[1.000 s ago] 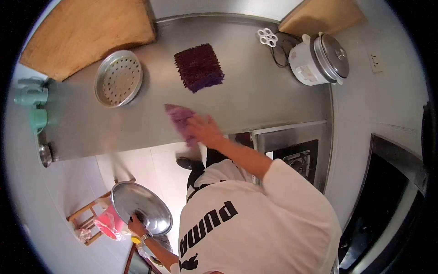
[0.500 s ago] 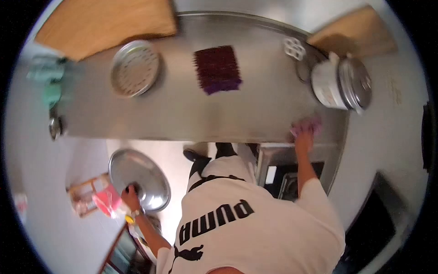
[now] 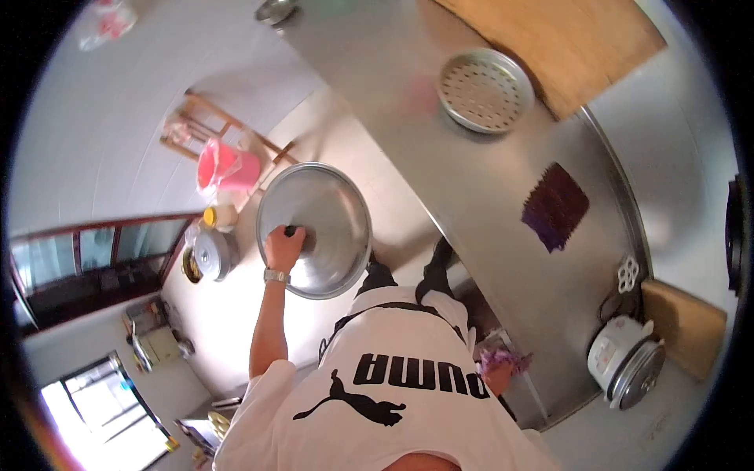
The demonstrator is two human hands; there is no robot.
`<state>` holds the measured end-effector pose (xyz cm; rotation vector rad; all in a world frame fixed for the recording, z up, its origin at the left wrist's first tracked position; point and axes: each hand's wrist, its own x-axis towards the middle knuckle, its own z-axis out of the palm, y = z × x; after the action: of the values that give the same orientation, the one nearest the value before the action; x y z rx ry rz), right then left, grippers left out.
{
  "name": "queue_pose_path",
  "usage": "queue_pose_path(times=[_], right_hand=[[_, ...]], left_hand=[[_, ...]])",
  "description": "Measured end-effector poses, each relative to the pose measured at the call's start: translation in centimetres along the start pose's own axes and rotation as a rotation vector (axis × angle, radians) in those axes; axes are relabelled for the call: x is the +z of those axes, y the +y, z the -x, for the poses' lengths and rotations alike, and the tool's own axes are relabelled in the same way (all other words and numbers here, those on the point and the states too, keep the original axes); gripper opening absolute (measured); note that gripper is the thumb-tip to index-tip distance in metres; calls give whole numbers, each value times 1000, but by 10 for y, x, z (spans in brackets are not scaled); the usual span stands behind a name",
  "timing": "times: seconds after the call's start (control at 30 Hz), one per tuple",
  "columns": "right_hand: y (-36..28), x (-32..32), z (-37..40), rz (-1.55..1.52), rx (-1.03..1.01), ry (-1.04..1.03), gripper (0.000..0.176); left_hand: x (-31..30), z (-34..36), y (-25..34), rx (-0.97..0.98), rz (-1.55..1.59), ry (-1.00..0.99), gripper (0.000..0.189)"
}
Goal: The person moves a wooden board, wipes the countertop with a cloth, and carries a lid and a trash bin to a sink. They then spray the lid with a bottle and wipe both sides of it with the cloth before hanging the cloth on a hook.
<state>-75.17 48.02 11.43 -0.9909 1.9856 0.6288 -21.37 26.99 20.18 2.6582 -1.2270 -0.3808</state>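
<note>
My left hand (image 3: 283, 245) grips the black knob of a large round steel lid (image 3: 322, 224) and holds it out over the floor, a watch on the wrist. My right hand (image 3: 495, 380) is close to my body at the front edge of the steel counter (image 3: 440, 149), closed on a crumpled purple cloth (image 3: 504, 361). My white printed shirt hides most of that hand.
On the counter lie a perforated steel tray (image 3: 484, 90), a dark purple mat (image 3: 556, 206), a white plastic piece (image 3: 627, 273) and a rice cooker (image 3: 626, 363). A wooden board (image 3: 565, 39) leans behind. A pink bucket (image 3: 224, 166) sits on a wooden stool; a lidded pot (image 3: 210, 255) stands on the floor.
The view has swung round. My right hand swept the purple cloth along the counter to its far end, then drew back to my body. My left hand still holds the lid.
</note>
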Motion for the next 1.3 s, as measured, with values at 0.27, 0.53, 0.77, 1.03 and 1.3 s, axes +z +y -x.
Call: queue_pose_path(times=[0.27, 0.53, 0.77, 1.03, 1.3], right_hand=[[44, -4, -23, -457, 34, 165, 47], [-124, -1, -58, -793, -199, 371, 42], [-326, -8, -37, -965, -438, -31, 42], [-561, 4, 2, -867, -757, -625, 40], [-770, 81, 55, -654, -618, -922, 38]], left_hand=[[-23, -13, -83, 1, 117, 36, 36], [-53, 2, -237, -267, 259, 102, 37], [-66, 58, -356, -617, 313, 208, 38], [-60, 117, -434, -1043, 393, 337, 41], [-83, 136, -470, -1394, 405, 479, 40]])
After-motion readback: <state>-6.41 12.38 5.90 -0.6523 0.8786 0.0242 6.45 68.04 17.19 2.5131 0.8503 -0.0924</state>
